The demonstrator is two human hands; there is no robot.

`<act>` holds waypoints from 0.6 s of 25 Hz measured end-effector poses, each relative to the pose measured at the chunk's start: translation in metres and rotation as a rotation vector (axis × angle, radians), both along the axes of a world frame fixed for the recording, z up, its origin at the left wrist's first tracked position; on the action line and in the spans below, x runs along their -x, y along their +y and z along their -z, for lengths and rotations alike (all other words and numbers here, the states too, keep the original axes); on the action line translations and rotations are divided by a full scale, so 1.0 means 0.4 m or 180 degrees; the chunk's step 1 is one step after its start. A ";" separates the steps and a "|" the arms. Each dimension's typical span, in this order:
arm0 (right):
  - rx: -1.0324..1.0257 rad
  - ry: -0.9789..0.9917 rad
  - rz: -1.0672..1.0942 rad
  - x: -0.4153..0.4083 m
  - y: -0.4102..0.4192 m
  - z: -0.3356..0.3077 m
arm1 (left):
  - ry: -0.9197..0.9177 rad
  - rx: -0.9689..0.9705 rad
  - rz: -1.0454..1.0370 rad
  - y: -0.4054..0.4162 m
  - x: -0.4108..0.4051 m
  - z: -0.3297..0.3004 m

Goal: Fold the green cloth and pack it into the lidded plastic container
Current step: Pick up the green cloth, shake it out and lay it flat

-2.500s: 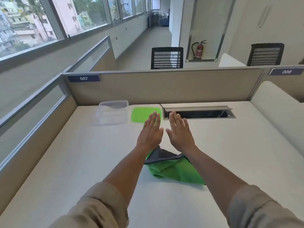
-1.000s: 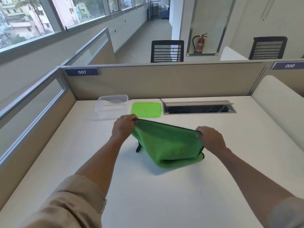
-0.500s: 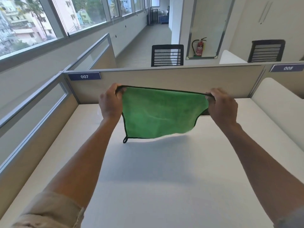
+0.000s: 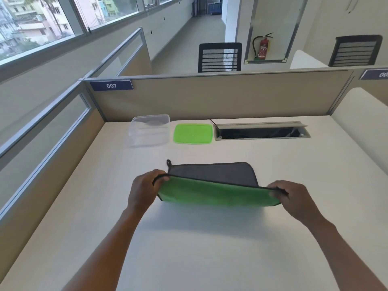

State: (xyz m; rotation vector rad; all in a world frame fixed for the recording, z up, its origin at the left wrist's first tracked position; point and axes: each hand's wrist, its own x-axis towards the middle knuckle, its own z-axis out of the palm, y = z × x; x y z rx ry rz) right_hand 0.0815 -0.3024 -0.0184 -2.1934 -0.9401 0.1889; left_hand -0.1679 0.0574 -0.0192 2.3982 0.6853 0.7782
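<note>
The green cloth (image 4: 216, 194) has a grey back and black edging, and lies partly on the white desk in the middle. Its far half rests flat with the grey side up and a small hanging loop at its far left corner. The near half is raised, green side toward me. My left hand (image 4: 144, 190) pinches its left corner and my right hand (image 4: 294, 198) pinches its right corner. The clear plastic container (image 4: 150, 130) stands open at the back of the desk. Its green lid (image 4: 193, 133) lies flat just to the right of it.
An open cable hatch (image 4: 260, 132) is sunk into the desk (image 4: 189, 248) right of the lid. Beige partitions (image 4: 210, 97) wall the desk at the back and left, one labelled 007. A rounded white panel (image 4: 361, 127) rises at the right.
The cloth lay bunched on the desk, then both hands lifted it by two corners and spread it in the air. Now it is lowered, its far half laid flat on the desk.
</note>
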 end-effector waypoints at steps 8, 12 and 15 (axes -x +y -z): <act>-0.0040 0.0810 0.0352 -0.002 0.009 0.061 | 0.0550 0.0237 -0.0131 0.006 0.031 0.106; -0.0118 0.1003 0.0679 -0.069 0.069 0.085 | 0.0541 0.0508 -0.0173 0.044 -0.031 0.114; -0.0006 0.1019 0.0815 -0.132 0.134 0.097 | 0.0663 0.0559 -0.0247 0.086 -0.085 0.122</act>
